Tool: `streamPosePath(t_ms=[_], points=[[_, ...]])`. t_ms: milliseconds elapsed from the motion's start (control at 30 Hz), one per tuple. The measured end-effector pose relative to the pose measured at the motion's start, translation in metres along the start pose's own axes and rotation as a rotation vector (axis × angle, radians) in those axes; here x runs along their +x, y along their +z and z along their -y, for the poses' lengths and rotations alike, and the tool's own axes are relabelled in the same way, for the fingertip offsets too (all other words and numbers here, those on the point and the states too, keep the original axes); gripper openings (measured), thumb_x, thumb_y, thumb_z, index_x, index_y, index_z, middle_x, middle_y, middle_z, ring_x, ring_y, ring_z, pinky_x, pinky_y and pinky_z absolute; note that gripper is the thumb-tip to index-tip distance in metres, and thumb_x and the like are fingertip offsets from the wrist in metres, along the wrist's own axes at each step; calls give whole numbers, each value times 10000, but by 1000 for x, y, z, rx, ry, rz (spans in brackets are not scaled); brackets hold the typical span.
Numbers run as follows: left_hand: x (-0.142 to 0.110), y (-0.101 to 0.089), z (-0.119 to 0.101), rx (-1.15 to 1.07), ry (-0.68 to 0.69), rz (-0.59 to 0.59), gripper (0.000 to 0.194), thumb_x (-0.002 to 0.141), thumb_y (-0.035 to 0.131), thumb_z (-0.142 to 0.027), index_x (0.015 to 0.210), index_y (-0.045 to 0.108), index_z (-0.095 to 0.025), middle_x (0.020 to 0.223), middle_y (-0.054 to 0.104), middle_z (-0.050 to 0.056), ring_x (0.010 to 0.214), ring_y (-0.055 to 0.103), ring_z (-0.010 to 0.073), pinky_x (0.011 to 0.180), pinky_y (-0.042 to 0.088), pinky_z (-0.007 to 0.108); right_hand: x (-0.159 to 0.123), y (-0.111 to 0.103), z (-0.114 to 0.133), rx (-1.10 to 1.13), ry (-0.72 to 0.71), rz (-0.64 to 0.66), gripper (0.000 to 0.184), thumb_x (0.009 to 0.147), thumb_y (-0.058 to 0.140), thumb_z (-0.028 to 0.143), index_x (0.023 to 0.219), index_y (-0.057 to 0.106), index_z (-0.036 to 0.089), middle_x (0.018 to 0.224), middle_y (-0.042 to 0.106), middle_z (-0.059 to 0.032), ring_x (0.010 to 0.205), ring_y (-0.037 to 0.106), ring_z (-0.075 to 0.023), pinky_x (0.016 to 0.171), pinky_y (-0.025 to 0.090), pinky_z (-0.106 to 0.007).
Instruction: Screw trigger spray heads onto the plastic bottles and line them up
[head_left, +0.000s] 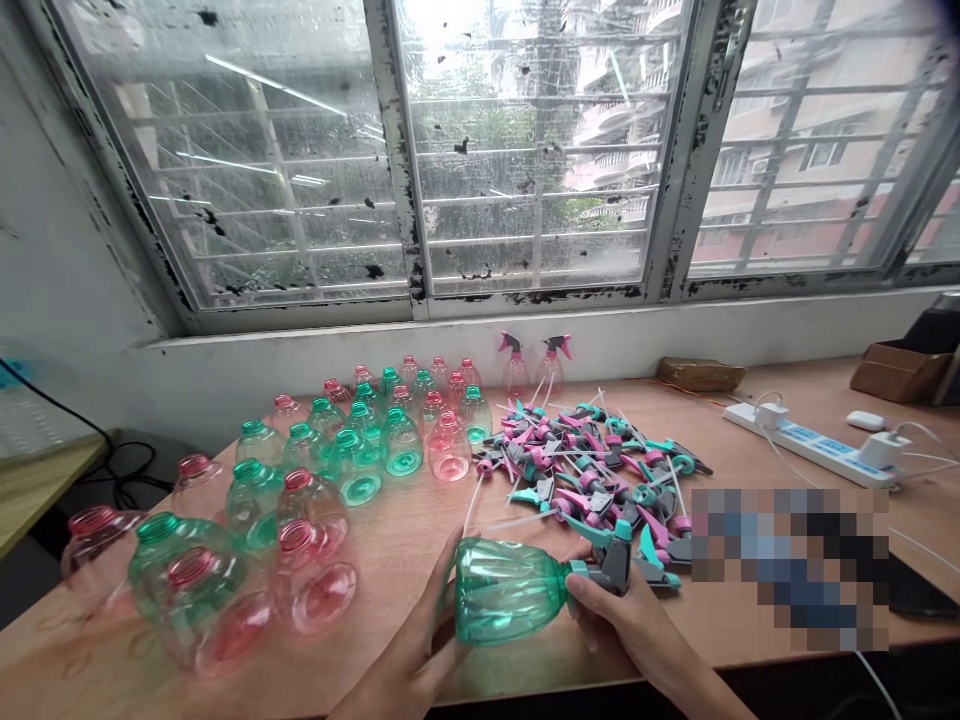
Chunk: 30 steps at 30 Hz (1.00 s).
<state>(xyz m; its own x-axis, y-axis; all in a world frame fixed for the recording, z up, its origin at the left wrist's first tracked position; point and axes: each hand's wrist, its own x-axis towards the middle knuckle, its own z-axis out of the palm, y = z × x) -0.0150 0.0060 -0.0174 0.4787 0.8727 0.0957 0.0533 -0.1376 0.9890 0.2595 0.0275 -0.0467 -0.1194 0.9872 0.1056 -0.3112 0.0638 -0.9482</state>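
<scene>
A clear green spray bottle (pixel 510 592) lies on its side in the air above the table's front edge, its neck toward the right. Around its base curls my left hand (pixel 427 630), closed on the bottle. At the neck, my right hand (pixel 622 610) grips the teal collar of a grey and teal spray head (pixel 619 560) that sits on the bottle's mouth. Whether the collar is fully screwed on cannot be seen. Just beyond the hands is a heap of pink, teal and grey spray heads (pixel 592 450) with white tubes.
Several open green (pixel 401 440) and pink bottles (pixel 313 585) stand on the left of the wooden table. Two pink bottles with spray heads (pixel 551 372) stand by the wall. A power strip (pixel 814 445), a brown packet (pixel 701 375) and a cardboard box (pixel 900 370) lie right.
</scene>
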Motion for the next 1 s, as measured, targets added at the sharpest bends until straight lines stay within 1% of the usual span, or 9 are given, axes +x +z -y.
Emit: streamPosePath(t_ms=[100,167,267,400,567,667,767,900,1000], points=[[0,0,-1,6,-12,11,851,1010,587,-454,1636,15,-386,1747,28,-32,1589,-67,300,1315,217,442,0,0,0,4,9,-4,441,787,859,551,874,614,195,566,696,12,363,532,-110,394,432,-225],[1,1,-3,-19,-29,30,921,984,644,-430,1636,-6,-387,1752,52,-10,1602,7,309,1316,197,457,0,1,-1,3,7,-6,437,789,857,550,860,613,194,557,691,15,359,529,-105,392,429,-221],[1,2,-6,-68,-32,57,1051,916,743,-419,1636,-21,-375,1757,71,10,1611,47,313,1320,145,473,0,1,-1,-4,-3,-3,441,788,858,553,875,616,194,543,678,25,351,516,-100,384,417,-216],[2,2,-9,-77,-23,54,999,936,690,-482,1643,-1,-339,1760,81,20,1618,62,291,1323,90,464,-1,1,1,-1,0,16,429,801,856,543,866,611,197,551,677,24,374,521,-98,395,418,-212],[1,3,-13,15,-66,25,989,930,690,-493,1651,43,-293,1748,183,58,1609,155,299,1322,130,454,-1,0,2,4,7,3,430,802,857,537,880,611,194,566,694,16,369,530,-97,397,411,-208],[0,5,-13,8,-54,17,1020,913,721,-479,1648,31,-326,1747,198,52,1600,192,314,1316,168,449,0,0,1,6,3,-18,433,799,860,536,859,606,191,553,690,15,364,535,-102,394,411,-209],[0,5,-10,-14,-48,-7,985,936,699,-470,1641,18,-377,1753,179,27,1599,189,322,1305,206,443,0,1,0,15,0,-40,445,788,871,535,886,611,187,549,689,18,357,532,-103,383,407,-205],[2,5,-5,-44,-62,29,1026,959,677,-457,1628,-97,-375,1750,190,42,1584,252,300,1304,200,441,0,1,-2,24,16,-53,462,770,883,537,899,611,186,547,683,19,359,520,-102,378,421,-208],[3,3,-3,-77,-65,47,1105,932,721,-433,1621,-140,-360,1750,185,49,1594,223,283,1310,187,435,1,-1,-4,10,4,-44,458,777,875,543,908,614,190,551,675,23,369,515,-101,387,433,-213]])
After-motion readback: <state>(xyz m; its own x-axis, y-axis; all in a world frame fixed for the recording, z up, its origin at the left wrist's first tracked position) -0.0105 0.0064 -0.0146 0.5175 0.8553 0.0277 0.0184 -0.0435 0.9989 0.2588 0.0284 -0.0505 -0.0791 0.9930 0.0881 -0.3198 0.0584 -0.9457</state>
